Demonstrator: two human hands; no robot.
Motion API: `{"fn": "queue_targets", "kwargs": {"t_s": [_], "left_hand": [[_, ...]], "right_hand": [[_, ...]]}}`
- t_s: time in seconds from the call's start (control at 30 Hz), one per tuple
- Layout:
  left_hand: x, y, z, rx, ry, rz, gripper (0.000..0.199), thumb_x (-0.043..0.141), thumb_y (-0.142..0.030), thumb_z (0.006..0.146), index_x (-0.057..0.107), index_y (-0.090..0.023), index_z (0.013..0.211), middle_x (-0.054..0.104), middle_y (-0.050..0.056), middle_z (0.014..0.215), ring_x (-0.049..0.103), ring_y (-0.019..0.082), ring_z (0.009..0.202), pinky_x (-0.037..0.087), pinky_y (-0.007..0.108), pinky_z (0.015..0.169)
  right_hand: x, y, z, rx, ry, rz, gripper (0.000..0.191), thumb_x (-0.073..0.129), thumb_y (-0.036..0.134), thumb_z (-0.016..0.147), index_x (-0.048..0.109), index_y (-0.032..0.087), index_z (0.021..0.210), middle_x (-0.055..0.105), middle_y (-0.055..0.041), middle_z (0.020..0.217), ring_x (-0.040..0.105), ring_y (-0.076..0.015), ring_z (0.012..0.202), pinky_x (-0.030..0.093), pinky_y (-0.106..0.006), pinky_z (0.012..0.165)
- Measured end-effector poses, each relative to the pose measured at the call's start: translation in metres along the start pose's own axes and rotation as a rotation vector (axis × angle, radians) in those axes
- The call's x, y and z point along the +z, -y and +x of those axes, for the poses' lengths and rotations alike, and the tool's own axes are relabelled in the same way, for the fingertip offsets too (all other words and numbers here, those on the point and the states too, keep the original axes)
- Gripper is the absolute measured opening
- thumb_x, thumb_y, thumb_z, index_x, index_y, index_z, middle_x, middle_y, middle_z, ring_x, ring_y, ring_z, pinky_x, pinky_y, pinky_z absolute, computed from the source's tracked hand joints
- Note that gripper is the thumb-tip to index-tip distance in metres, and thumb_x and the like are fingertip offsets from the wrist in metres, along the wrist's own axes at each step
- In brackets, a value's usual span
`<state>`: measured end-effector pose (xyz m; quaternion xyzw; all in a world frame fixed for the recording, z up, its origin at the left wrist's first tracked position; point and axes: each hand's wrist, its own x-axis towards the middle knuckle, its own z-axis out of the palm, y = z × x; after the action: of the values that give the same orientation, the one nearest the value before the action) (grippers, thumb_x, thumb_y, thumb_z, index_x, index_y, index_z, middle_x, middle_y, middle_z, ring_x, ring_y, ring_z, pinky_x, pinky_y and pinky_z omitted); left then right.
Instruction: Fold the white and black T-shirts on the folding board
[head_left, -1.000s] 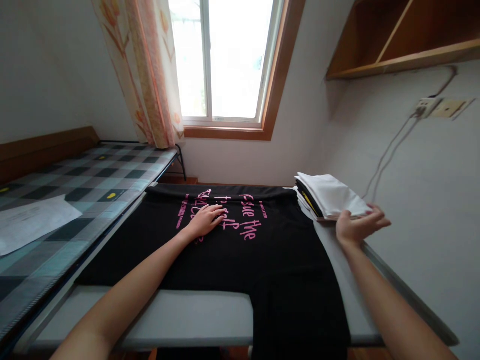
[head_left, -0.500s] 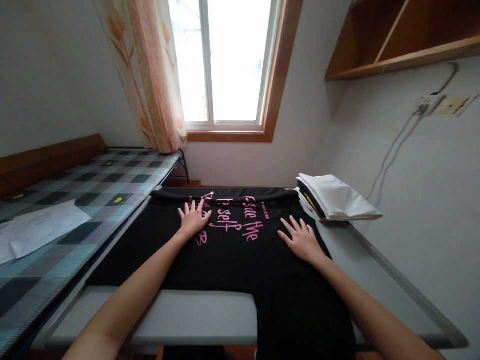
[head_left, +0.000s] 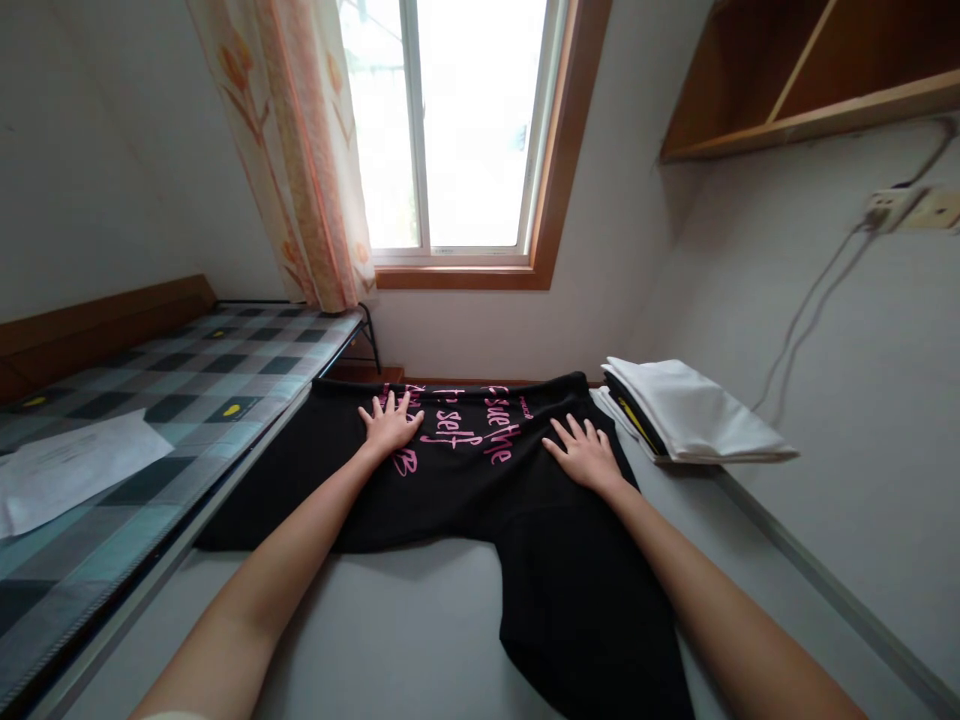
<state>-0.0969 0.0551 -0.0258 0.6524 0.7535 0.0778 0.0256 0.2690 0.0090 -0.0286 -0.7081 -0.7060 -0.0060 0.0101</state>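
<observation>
Pressing flat, left hand (head_left: pixel 390 428) at eleven o'clock and right hand (head_left: pixel 585 458) at one, fingers spread, gripping nothing. Black shirt (head_left: pixel 457 495) on desk (head_left: pixel 405 640) has slid toward twelve; flat pressure apparently shifts it.

The lone head view sits behind and above the left grip (head_left: pixel 391 428) and right grip (head_left: pixel 585 455) — near, facing forward and down across the counter (head_left: pixel 390 630) to the window (head_left: pixel 472 130).
</observation>
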Motion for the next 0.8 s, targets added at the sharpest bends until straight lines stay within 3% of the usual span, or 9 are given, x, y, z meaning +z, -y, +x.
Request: {"fn": "queue_targets", "kwargs": {"t_s": [0.2, 0.37, 0.63, 0.8], "left_hand": [[0.006, -0.001, 0.039, -0.003, -0.02, -0.009, 0.074, 0.025, -0.069, 0.085, 0.025, -0.033, 0.15, 0.02, 0.007, 0.158, 0.013, 0.043, 0.142, 0.008, 0.07, 0.107], [0.006, -0.004, 0.059, -0.014, -0.019, -0.028, 0.076, 0.026, -0.068, 0.085, 0.03, -0.028, 0.149, 0.024, 0.007, 0.157, 0.014, 0.041, 0.142, 0.009, 0.068, 0.108], [-0.003, -0.004, 0.047, 0.045, -0.077, -0.098, 0.069, 0.03, -0.061, 0.089, 0.038, -0.021, 0.145, 0.029, 0.011, 0.154, 0.021, 0.034, 0.143, 0.014, 0.061, 0.112], [-0.005, 0.011, 0.035, 0.135, -0.084, -0.09, 0.062, 0.035, -0.056, 0.091, 0.044, -0.02, 0.141, 0.034, 0.011, 0.152, 0.023, 0.03, 0.143, 0.018, 0.056, 0.113]], "right_hand": [[0.001, -0.002, 0.036, -0.003, 0.017, 0.003, 0.069, 0.021, 0.064, 0.091, 0.025, 0.031, 0.151, 0.02, -0.0038, 0.158, 0.018, -0.032, 0.143, 0.016, -0.048, 0.114], [0.001, -0.004, 0.056, -0.002, 0.011, 0.011, 0.067, 0.021, 0.064, 0.091, 0.026, 0.032, 0.15, 0.021, -0.0032, 0.158, 0.019, -0.0303, 0.143, 0.016, -0.047, 0.114], [0.003, -0.005, 0.057, -0.011, -0.006, 0.018, 0.066, 0.022, 0.063, 0.092, 0.026, 0.032, 0.15, 0.022, -0.0034, 0.158, 0.019, -0.0295, 0.143, 0.016, -0.047, 0.114], [0.006, -0.009, 0.052, -0.011, 0.005, 0.018, 0.066, 0.023, 0.062, 0.092, 0.025, 0.032, 0.15, 0.019, -0.0041, 0.159, 0.017, -0.0296, 0.144, 0.016, -0.047, 0.114]]}}
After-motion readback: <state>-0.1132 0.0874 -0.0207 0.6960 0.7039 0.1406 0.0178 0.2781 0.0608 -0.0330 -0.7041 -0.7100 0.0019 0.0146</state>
